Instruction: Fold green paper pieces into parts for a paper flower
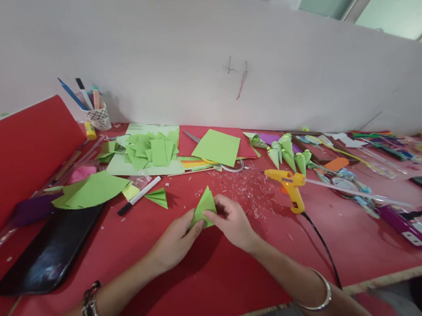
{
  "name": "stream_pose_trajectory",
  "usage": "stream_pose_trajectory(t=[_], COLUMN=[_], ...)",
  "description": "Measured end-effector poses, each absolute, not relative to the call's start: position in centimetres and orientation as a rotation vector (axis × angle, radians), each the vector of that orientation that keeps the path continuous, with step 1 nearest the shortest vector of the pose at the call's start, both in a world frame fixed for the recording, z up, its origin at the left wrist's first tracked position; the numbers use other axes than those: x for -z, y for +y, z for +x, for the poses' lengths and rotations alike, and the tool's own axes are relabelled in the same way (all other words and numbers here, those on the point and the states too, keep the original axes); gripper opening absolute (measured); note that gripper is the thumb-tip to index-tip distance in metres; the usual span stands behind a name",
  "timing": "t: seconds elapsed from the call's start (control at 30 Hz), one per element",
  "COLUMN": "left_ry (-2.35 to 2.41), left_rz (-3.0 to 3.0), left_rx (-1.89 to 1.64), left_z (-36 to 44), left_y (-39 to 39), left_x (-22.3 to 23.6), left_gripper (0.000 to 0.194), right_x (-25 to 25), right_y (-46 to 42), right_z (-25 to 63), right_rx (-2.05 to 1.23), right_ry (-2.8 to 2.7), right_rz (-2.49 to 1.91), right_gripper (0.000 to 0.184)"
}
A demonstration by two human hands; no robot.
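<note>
Both my hands meet at the middle of the red table [196, 279] on a folded light-green paper triangle [205, 206] that points upward. My left hand [173, 243] pinches its lower left corner. My right hand [235, 222] pinches its right edge, fingers curled over the paper. A second folded green piece [157, 198] lies just to the left, beside a black-and-white marker [138, 196]. A yellow glue gun [291, 189] stands to the right of my right hand, its black cord running toward me.
A heap of green paper squares [151, 150], a flat green sheet [216, 147] and scissors [196, 139] lie farther back. Rolled green cones [288, 154] sit right of centre. A black tablet [48, 254] lies at left, a pen cup [98, 116] by the white wall, and craft clutter at right.
</note>
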State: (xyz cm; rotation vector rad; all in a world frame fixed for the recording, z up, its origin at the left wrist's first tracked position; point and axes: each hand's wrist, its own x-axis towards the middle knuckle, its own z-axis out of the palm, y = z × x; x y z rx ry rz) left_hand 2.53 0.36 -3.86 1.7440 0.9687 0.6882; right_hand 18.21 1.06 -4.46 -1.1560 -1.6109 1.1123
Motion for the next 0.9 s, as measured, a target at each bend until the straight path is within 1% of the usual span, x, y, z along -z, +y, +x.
stream_pose_trajectory(t=[0.23, 0.27, 0.37, 0.43, 0.53, 0.8, 0.83, 0.9], left_ry=[0.973, 0.967, 0.951, 0.973, 1.028, 1.103, 1.108, 1.124], left_rz=[1.760, 1.761, 1.750, 1.731, 1.717, 1.662, 1.665, 1.661], left_rx=[-0.691, -0.695, -0.698, -0.681, -0.658, -0.680, -0.687, -0.715], left_z=[2.47, 2.48, 2.52, 2.52, 2.50, 2.56, 2.53, 2.44], left_y=[0.42, 0.44, 0.48, 0.49, 0.46, 0.42, 0.44, 0.49], left_x=[3.52, 3.43, 3.31, 3.47, 3.89, 3.90, 3.82, 3.70], left_gripper=[0.023, 0.023, 0.021, 0.024, 0.032, 0.031, 0.031, 0.032], right_x=[4.53, 4.54, 4.48, 4.39, 4.28, 4.30, 4.31, 4.33], right_y=[1.01, 0.99, 0.97, 0.95, 0.86, 0.74, 0.79, 0.90], right_z=[18.20, 18.17, 18.09, 18.06, 18.08, 18.06, 18.04, 18.02], right_rx=[-1.159, -1.179, -1.250, -1.282, -1.273, -1.305, -1.328, -1.408], right_ry=[-1.570, -1.546, -1.478, -1.460, -1.483, -1.528, -1.517, -1.522], right_rz=[-1.122, -1.110, -1.060, -1.031, -1.052, -1.092, -1.097, -1.110], right_gripper=[0.011, 0.014, 0.033, 0.045, 0.053, 0.046, 0.045, 0.032])
